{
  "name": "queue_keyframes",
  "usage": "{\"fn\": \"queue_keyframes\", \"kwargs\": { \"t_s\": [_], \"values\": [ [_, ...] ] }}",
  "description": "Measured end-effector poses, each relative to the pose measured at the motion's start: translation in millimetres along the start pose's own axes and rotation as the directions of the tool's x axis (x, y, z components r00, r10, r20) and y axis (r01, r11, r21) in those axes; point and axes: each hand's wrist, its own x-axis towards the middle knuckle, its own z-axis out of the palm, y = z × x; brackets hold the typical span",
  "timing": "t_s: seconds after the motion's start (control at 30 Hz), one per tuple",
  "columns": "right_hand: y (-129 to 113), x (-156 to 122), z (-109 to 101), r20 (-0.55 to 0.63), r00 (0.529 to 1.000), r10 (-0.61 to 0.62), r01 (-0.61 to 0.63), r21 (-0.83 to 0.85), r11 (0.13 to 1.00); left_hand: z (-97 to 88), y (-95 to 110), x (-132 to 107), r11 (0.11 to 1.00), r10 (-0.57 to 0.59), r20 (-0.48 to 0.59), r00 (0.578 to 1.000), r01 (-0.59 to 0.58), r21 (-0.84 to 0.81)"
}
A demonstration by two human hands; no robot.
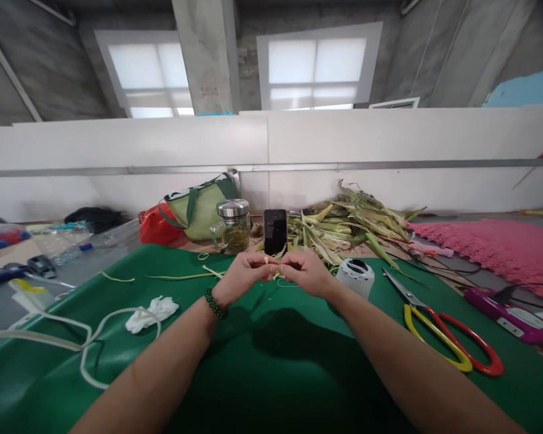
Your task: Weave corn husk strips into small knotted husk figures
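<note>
My left hand (245, 275), with a dark green bead bracelet (215, 304) at the wrist, meets my right hand (306, 272) fingertip to fingertip above the green mat (271, 355). Both hands are closed in a pinch on a small pale yellow-green corn husk strip (266, 260). Most of the strip is covered by the fingers. Just behind them a dark phone (275, 231) stands upright. Beyond it to the right lies a pile of corn husks (348, 218). A white roll with a dark opening (355, 278) is close to my right wrist.
Large scissors (438, 325) with red and yellow handles lie at right, near a purple tool (511, 315). Behind are a lidded glass jar (235, 229) and a green bag (199, 208). At left are crumpled tissue (151, 313) and a white cable (84, 346).
</note>
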Motion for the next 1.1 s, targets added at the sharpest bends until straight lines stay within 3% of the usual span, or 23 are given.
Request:
{"fn": "queue_keyframes", "kwargs": {
  "t_s": [0.2, 0.4, 0.53, 0.67, 0.77, 0.93, 1.1],
  "values": [
    [-5.1, -1.3, -8.1, 0.015, 0.999, -0.036, 0.037, -0.011, 0.999, -4.3, 2.9, -1.0, 0.987, 0.055, 0.138, 0.989, -0.074, 0.141],
    [4.2, 2.3, -4.3, 0.147, 0.977, 0.155, -0.167, 0.075, 0.983, -7.4, -2.9, 2.6, 0.995, -0.06, 0.04, 0.997, 0.056, 0.086],
    [9.6, 3.7, 0.9, 0.191, 0.976, 0.103, -0.117, 0.066, 0.991, -2.2, -3.2, 1.8, 0.999, -0.021, 0.04, 0.999, 0.019, 0.039],
    [6.5, 2.7, 1.1, 0.154, 0.987, 0.04, -0.056, 0.103, 0.993, -1.4, -0.9, 0.1, 0.999, 0.024, 0.134, 0.991, -0.029, 0.037],
    [3.5, 1.3, -0.7, 0.211, 0.976, 0.049, -0.073, 0.109, 0.991, -3.9, 3.1, -1.3, 0.997, 0.001, 0.212, 0.977, -0.018, 0.075],
    [0.8, -2.3, -1.8, 0.31, 0.949, 0.056, -0.106, 0.147, 0.983, -9.7, 11.5, -5.1, 0.997, -0.066, 0.309, 0.949, 0.051, 0.056],
    [0.5, -4.3, -1.2, 0.305, 0.951, 0.05, -0.1, 0.149, 0.984, -16.3, 6.8, -4.5, 0.99, -0.137, 0.335, 0.932, 0.135, 0.031]
  ]
}}
